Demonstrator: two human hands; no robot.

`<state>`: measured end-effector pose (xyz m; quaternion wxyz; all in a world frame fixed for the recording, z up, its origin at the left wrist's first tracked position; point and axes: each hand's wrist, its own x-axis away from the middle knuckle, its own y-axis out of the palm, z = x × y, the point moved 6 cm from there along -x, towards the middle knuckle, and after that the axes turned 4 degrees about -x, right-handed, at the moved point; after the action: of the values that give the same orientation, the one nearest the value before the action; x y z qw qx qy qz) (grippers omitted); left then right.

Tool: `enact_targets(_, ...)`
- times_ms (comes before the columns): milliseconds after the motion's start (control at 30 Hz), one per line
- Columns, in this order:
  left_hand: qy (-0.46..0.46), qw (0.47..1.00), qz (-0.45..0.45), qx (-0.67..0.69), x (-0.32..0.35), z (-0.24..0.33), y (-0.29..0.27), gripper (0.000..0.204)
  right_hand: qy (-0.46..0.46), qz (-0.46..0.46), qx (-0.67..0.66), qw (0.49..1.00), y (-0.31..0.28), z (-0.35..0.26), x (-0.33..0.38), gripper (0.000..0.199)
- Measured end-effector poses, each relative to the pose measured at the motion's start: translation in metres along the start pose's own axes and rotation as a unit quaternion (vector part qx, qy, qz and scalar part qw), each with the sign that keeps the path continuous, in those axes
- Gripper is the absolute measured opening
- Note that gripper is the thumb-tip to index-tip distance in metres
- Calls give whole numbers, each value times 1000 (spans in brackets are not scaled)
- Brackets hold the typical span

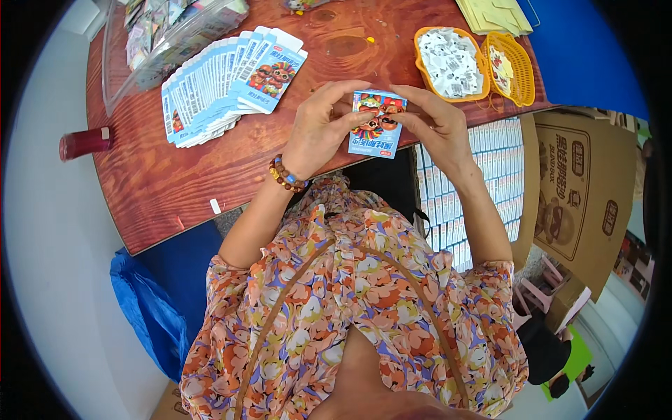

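Observation:
Both hands hold a small blue carton (376,124) with cartoon figures printed on it, just above the near edge of the wooden table (175,182). My left hand (323,127), with a bead bracelet at the wrist, grips the carton's left side. My right hand (435,124) pinches its upper right corner. A fanned stack of flat, unfolded blue cartons (227,84) lies on the table to the left of my hands.
An orange basket (451,63) of small white packets and a yellow basket (509,66) stand at the back right. A clear plastic tub (168,42) sits at the back left, a red cylinder (85,142) by the left edge. A cardboard box (490,182) of packed cartons stands on my right.

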<state>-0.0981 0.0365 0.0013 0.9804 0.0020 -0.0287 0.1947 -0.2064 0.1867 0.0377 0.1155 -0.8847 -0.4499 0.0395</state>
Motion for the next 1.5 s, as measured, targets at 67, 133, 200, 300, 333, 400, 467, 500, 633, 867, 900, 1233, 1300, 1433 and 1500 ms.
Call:
enact_targets(67,-10,999,-18,34,0,-2,5,41,-78,18,43,996,-3,-3,2,30)
enact_targets(133,17,1000,-22,-7,0,-1,5,41,-81,18,51,995,-8,3,3,24)
enact_targets(200,33,996,-31,-76,1,0,-1,39,-41,-24,-11,999,-9,13,0,21)
enact_targets(300,36,996,-25,-77,-5,-5,11,35,-43,43,-136,989,-15,24,4,23)
enact_targets(333,-19,999,-9,37,-3,-12,16,34,82,27,-236,968,-5,42,7,29)
enact_targets(400,5,996,14,83,-2,-9,23,33,96,4,-159,983,7,50,25,29)
enact_targets(467,6,999,-32,32,1,-9,40,33,106,18,-247,963,3,63,50,27)
enact_targets(500,-32,995,-79,60,7,-14,54,32,103,24,-253,962,-5,71,64,27)
enact_targets(633,-106,977,-178,-48,15,-31,88,35,124,104,-111,981,-100,116,154,27)
enact_targets(867,-68,960,-211,-171,9,-18,81,36,415,433,383,702,-327,194,385,47)
enact_targets(900,-68,955,-207,-200,8,-17,79,36,377,421,396,724,-341,205,393,47)
enact_targets(1233,-95,939,-166,-285,19,-8,89,37,506,354,533,579,-383,283,464,32)
enact_targets(1300,-72,935,-171,-302,20,-5,96,37,514,328,526,593,-386,295,470,32)
enact_targets(1433,-64,930,-168,-319,19,-1,102,36,466,346,504,640,-379,308,487,30)
enact_targets(1500,-44,927,-169,-331,19,2,102,36,461,356,485,653,-376,316,494,30)
